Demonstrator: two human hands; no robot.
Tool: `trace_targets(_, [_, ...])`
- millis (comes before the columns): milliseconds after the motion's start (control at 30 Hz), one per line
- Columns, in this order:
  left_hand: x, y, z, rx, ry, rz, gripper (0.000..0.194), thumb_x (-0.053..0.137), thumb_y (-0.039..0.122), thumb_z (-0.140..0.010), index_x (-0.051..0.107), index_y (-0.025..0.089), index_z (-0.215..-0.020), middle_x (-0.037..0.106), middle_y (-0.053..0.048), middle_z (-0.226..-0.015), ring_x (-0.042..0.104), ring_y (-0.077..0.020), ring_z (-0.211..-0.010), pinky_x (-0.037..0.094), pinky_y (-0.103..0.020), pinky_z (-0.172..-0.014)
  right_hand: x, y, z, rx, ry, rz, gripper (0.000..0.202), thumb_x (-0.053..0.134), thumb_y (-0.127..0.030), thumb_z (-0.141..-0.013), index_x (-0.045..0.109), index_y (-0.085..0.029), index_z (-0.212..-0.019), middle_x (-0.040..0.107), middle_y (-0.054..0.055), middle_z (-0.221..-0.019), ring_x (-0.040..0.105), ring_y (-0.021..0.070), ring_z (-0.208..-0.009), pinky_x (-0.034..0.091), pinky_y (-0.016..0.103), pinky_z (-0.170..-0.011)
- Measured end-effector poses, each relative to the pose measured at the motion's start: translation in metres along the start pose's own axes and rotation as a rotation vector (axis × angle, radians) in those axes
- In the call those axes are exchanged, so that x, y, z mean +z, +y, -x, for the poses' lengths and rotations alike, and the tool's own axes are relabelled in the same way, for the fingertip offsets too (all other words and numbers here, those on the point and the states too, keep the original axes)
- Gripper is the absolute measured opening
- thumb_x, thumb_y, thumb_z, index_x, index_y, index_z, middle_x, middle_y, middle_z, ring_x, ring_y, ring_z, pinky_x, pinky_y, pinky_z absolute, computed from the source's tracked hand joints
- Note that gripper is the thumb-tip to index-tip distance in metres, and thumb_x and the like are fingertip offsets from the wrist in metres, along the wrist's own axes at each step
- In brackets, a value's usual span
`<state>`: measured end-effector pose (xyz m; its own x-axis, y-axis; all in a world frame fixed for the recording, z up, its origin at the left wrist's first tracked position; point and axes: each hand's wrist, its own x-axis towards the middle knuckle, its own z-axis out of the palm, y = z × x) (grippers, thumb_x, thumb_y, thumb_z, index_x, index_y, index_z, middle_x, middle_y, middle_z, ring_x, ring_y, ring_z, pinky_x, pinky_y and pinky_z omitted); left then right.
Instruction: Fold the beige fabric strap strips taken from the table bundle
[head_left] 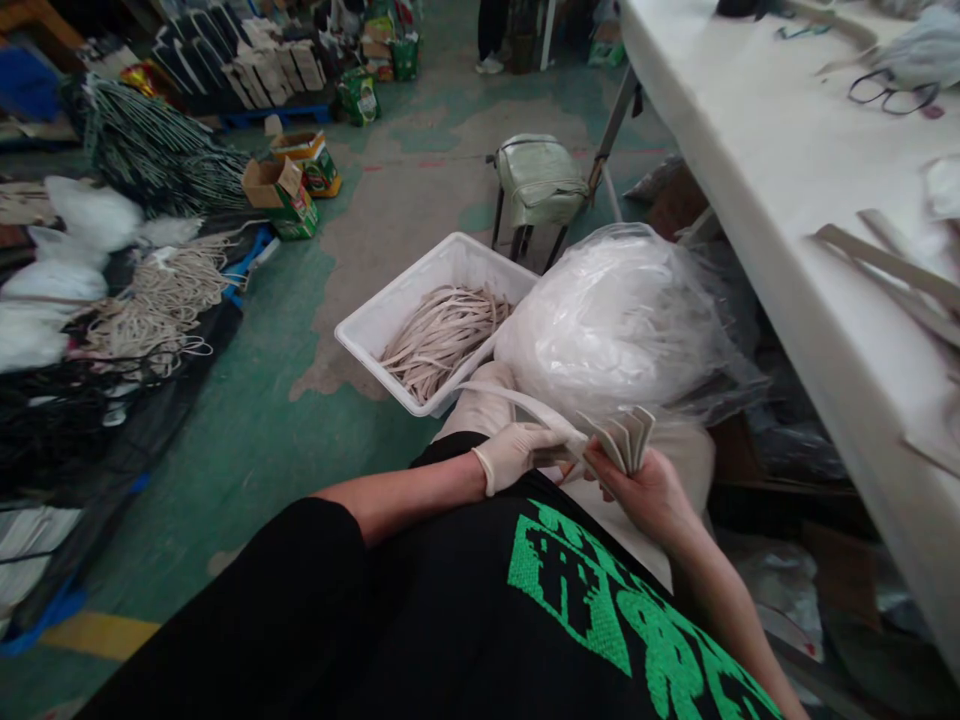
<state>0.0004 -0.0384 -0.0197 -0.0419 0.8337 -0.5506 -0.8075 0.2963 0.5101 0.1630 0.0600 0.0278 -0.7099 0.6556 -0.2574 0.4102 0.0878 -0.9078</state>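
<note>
My left hand (517,452), in a pale glove, is closed on a flat off-white strap (544,408) in front of my lap. My bare right hand (637,490) grips the same strap, gathered there into several upright folds (624,438). One length of the strap runs from between my hands toward the left, over my knee. Beyond my knees a white plastic bin (375,360) holds a heap of similar beige straps (446,335). My fingertips are partly hidden by the strap.
A large clear plastic bag (600,310) of white material rests right of the bin. Behind it stands a padded stool (540,170). A white table (772,150) with glasses (892,95) runs along the right. Bundled cords (161,300) and open cartons (281,200) lie left.
</note>
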Motion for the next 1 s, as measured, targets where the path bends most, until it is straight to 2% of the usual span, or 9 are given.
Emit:
trace_targets(233, [0.006,0.002,0.006,-0.042,-0.053,-0.064,0.042,0.090,0.036,-0.061,0.076,0.009,-0.089,0.077,-0.012,-0.087,0.072,-0.0203,-0.082,0.050,-0.034,-0.091,0.003,0.000,-0.002,-0.009,-0.029,-0.012,0.029,0.069,-0.048,-0.081,0.060,-0.020,-0.077,0.061,-0.002,-0.057,0.051,0.0114,-0.042,0.042,0.023,-0.040])
trace_targets(333, [0.011,0.007,0.009,-0.076,-0.046,-0.067,0.031,0.085,0.031,-0.070,0.075,0.009,-0.089,0.077,-0.013,-0.085,0.073,-0.0212,-0.082,0.051,-0.034,-0.089,0.001,0.005,-0.006,-0.005,0.045,-0.078,0.027,0.068,-0.044,-0.081,0.061,-0.020,-0.073,0.061,-0.002,-0.056,0.051,0.0112,-0.044,0.040,0.023,-0.042])
trace_targets(467, [0.015,0.019,0.014,-0.107,0.003,-0.017,0.017,0.070,0.024,-0.082,0.075,0.009,-0.089,0.078,-0.013,-0.084,0.073,-0.0210,-0.084,0.053,-0.034,-0.090,-0.012,0.023,-0.007,-0.043,0.205,-0.328,0.020,0.069,-0.038,-0.080,0.070,-0.019,-0.087,0.074,0.003,-0.086,0.043,0.0064,-0.043,0.039,0.023,-0.041])
trace_targets(533, [0.015,0.022,0.015,-0.125,0.017,-0.008,0.016,0.066,0.022,-0.084,0.075,0.010,-0.088,0.078,-0.013,-0.082,0.074,-0.0208,-0.084,0.053,-0.034,-0.091,-0.017,0.028,-0.003,-0.105,0.154,-0.349,0.025,0.072,-0.032,-0.078,0.074,-0.021,-0.101,0.075,0.006,-0.109,0.049,0.0070,-0.047,0.044,0.024,-0.045])
trace_targets(633, [0.016,0.019,0.014,-0.149,-0.016,-0.042,0.017,0.069,0.024,-0.082,0.075,0.009,-0.089,0.078,-0.013,-0.085,0.073,-0.0205,-0.082,0.052,-0.034,-0.091,-0.015,0.021,0.000,-0.251,0.043,-0.305,0.032,0.078,-0.029,-0.075,0.076,-0.024,-0.107,0.073,0.008,-0.122,0.069,0.0183,-0.079,0.057,0.030,-0.066])
trace_targets(667, [0.017,0.016,0.014,-0.147,-0.041,-0.056,0.020,0.072,0.026,-0.080,0.075,0.009,-0.090,0.078,-0.013,-0.087,0.073,-0.0206,-0.081,0.052,-0.035,-0.091,-0.013,0.016,0.001,-0.289,0.022,-0.296,0.030,0.079,-0.030,-0.076,0.077,-0.024,-0.105,0.074,0.008,-0.120,0.070,0.0216,-0.090,0.058,0.032,-0.073])
trace_targets(733, [0.016,0.010,0.012,-0.131,-0.102,-0.083,0.028,0.076,0.030,-0.076,0.075,0.009,-0.095,0.077,-0.014,-0.091,0.072,-0.0213,-0.081,0.051,-0.037,-0.093,-0.008,0.006,0.000,-0.318,-0.008,-0.278,0.022,0.080,-0.035,-0.077,0.078,-0.023,-0.095,0.077,0.008,-0.109,0.071,0.0239,-0.093,0.059,0.033,-0.077])
trace_targets(867, [0.013,0.002,0.009,-0.113,-0.195,-0.136,0.036,0.080,0.035,-0.073,0.074,0.009,-0.098,0.077,-0.014,-0.089,0.072,-0.0235,-0.083,0.049,-0.040,-0.095,-0.002,-0.001,-0.003,-0.276,-0.001,-0.169,0.019,0.076,-0.038,-0.080,0.078,-0.020,-0.086,0.077,0.005,-0.083,0.068,0.0189,-0.067,0.055,0.029,-0.057])
trace_targets(1000, [0.004,0.003,0.007,-0.319,-0.241,-0.057,0.040,0.066,0.043,-0.086,0.072,0.006,-0.102,0.076,-0.016,-0.095,0.072,-0.0255,-0.089,0.050,-0.040,-0.095,-0.005,-0.001,0.002,-0.296,0.086,-0.057,0.013,0.073,-0.032,-0.081,0.078,-0.021,-0.080,0.074,0.003,-0.072,0.065,0.0177,-0.064,0.052,0.028,-0.060])
